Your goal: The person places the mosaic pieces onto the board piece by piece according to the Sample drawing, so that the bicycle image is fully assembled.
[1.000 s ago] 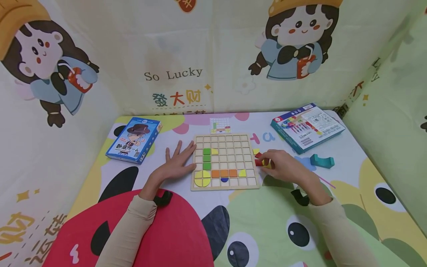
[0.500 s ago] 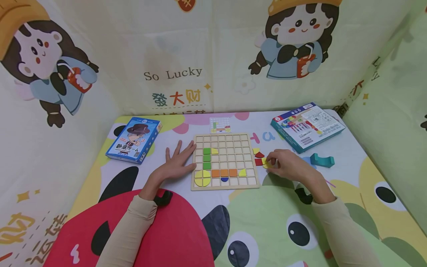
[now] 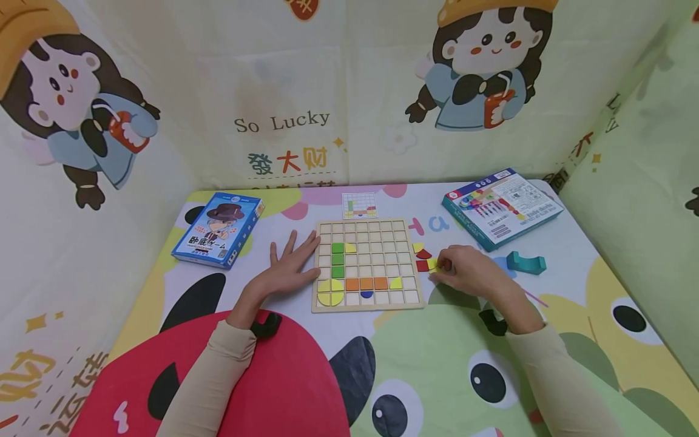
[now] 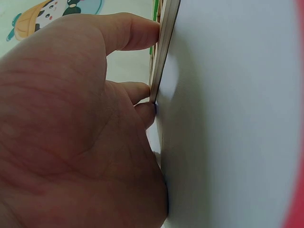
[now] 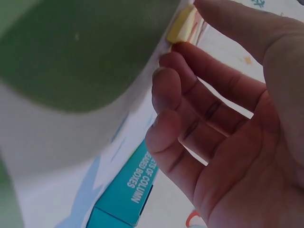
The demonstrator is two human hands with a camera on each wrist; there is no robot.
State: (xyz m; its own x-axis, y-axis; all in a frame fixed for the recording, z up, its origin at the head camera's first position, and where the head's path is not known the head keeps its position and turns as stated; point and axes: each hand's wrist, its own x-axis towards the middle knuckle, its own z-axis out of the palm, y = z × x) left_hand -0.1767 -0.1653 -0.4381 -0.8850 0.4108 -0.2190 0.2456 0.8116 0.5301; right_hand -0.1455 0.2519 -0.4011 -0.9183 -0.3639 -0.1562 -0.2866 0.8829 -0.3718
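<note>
A wooden grid board point(image 3: 377, 235) lies flat mid-table with green, orange, yellow and blue tiles in its lower and left cells. My left hand point(image 3: 286, 270) rests beside it, fingers spread, with fingertips and thumb touching its left edge; the left wrist view shows the thumb against the board's side point(image 4: 166, 35). To the right of the board, my right hand point(image 3: 466, 270) pinches a yellow tile point(image 5: 182, 24) between thumb and index finger, the other fingers loosely curled. A red square tile point(image 3: 423, 266), a red fan-shaped tile point(image 3: 423, 254) and another yellow tile point(image 3: 417, 247) lie close by.
A printed pattern card point(image 3: 359, 206) lies behind the board. A blue box point(image 3: 218, 230) is at the back left, and a teal game box point(image 3: 502, 209) at the back right. A teal curved block point(image 3: 526, 263) sits right of my right hand.
My right hand has drawn back to the right from the red tiles, uncovering them, then shifted slightly left again at the yellow tile. The left hand stays in place.
</note>
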